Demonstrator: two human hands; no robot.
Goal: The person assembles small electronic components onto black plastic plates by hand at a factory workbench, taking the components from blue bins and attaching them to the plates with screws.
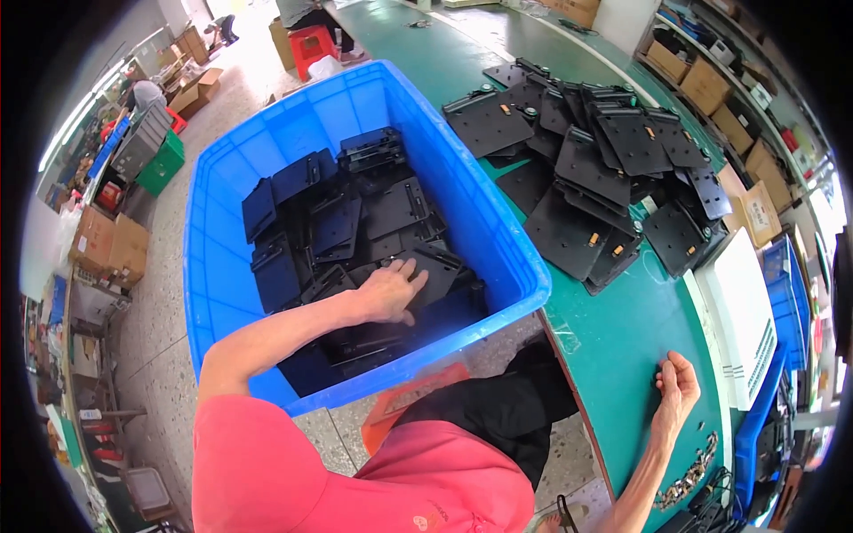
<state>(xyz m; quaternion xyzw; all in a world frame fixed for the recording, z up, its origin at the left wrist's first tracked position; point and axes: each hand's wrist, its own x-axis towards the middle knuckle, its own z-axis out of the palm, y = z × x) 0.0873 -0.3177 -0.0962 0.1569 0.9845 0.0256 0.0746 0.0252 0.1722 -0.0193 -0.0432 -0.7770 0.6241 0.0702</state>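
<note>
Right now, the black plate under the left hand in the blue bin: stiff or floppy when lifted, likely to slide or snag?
Probably stiff: the black plate looks flat with straight edges, like the plates on the green table. Likely to snag: it lies tilted among overlapping plates in the blue bin, some with small fittings. The left hand rests flat on it; the smooth face may be slippery.

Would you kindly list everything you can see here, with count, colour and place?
bin: one, blue, left of the table, on the floor.
plates in bin: many, black, piled inside.
plates on table: many, black, heaped at the far right.
table: one, green top, right side.
white unit: one, right of the table.
cardboard boxes: several, brown, far left floor.
stool: one, red, top centre.
left hand: on a plate in the bin.
right hand: loosely curled, on the table, holding nothing visible.
</note>
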